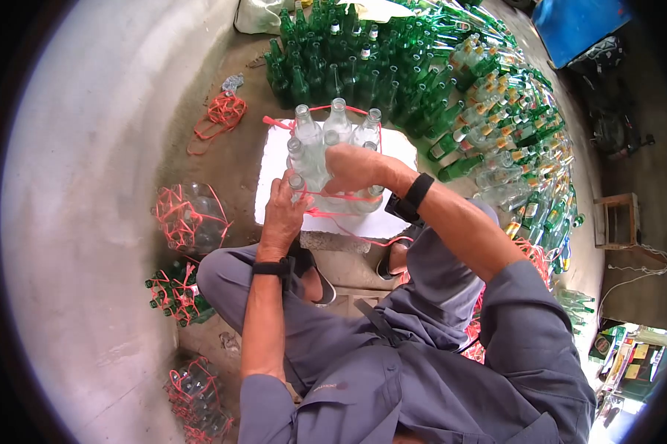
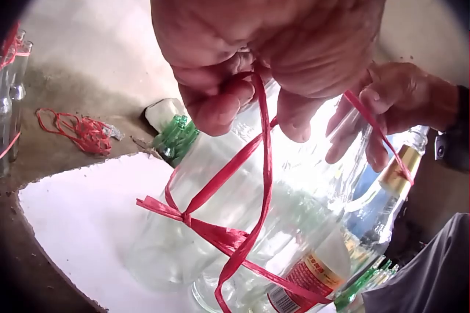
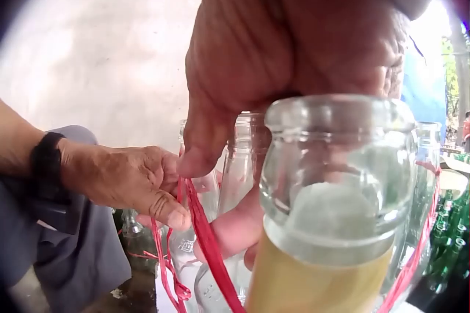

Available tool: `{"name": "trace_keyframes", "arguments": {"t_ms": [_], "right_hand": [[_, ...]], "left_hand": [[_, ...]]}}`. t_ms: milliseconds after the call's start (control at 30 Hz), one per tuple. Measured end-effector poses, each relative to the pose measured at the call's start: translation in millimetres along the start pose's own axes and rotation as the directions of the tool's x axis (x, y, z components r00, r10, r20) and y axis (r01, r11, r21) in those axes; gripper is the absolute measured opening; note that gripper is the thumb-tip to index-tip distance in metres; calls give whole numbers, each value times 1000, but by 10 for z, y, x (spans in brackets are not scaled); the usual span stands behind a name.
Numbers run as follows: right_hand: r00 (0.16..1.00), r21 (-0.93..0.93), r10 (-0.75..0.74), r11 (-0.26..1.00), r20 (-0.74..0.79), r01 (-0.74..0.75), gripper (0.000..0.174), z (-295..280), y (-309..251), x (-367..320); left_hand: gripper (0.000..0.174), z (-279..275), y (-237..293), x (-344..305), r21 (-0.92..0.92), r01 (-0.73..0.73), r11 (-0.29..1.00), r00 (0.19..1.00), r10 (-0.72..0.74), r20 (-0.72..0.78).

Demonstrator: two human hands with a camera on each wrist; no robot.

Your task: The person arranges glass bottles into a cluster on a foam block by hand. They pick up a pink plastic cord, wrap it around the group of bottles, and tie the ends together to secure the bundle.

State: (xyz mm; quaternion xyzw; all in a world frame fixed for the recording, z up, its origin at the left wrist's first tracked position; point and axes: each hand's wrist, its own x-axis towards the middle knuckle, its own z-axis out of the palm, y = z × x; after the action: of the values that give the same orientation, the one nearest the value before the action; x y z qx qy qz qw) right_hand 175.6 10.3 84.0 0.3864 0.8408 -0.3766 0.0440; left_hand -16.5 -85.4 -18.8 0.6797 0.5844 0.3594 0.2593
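Clear glass bottles (image 1: pixel 307 129) stand bunched on a white foam block (image 1: pixel 270 181), with red plastic string (image 2: pixel 220 236) around them and a knot at the side. My left hand (image 1: pixel 283 211) is at the near left of the bunch and pinches a strand of the string between curled fingertips. Over the middle of the bunch is my right hand (image 1: pixel 352 169), fingers pointing down among the bottle necks. In the right wrist view its thumb and forefinger are parted close to the string, and a gold-labelled bottle (image 3: pixel 338 173) hides part of the hand.
Many green bottles (image 1: pixel 333 81) stand beyond the block, and more bottles (image 1: pixel 504 126) are stacked to the right. Tied bundles (image 1: pixel 193 218) lie along the left wall. A tangle of red string (image 1: pixel 222 115) rests on the floor. A wooden stool (image 1: pixel 618 222) is farther right.
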Motion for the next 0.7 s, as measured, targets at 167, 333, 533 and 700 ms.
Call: {"name": "trace_keyframes", "arguments": {"t_ms": [167, 333, 533, 700], "right_hand": [[996, 36, 31, 999, 79, -34, 33, -40, 53, 31], [985, -182, -151, 974, -80, 134, 38, 107, 47, 21], [995, -73, -102, 992, 8, 102, 36, 97, -126, -113], [966, -140, -228, 967, -122, 211, 36, 333, -73, -116]], "left_hand": [[64, -9, 65, -41, 1, 51, 999, 999, -51, 18], [64, -12, 16, -44, 20, 19, 1000, 1000, -19, -25], [62, 20, -66, -67, -11, 42, 999, 999, -42, -20], [61, -31, 1, -50, -10, 60, 998, 998, -60, -9]]}}
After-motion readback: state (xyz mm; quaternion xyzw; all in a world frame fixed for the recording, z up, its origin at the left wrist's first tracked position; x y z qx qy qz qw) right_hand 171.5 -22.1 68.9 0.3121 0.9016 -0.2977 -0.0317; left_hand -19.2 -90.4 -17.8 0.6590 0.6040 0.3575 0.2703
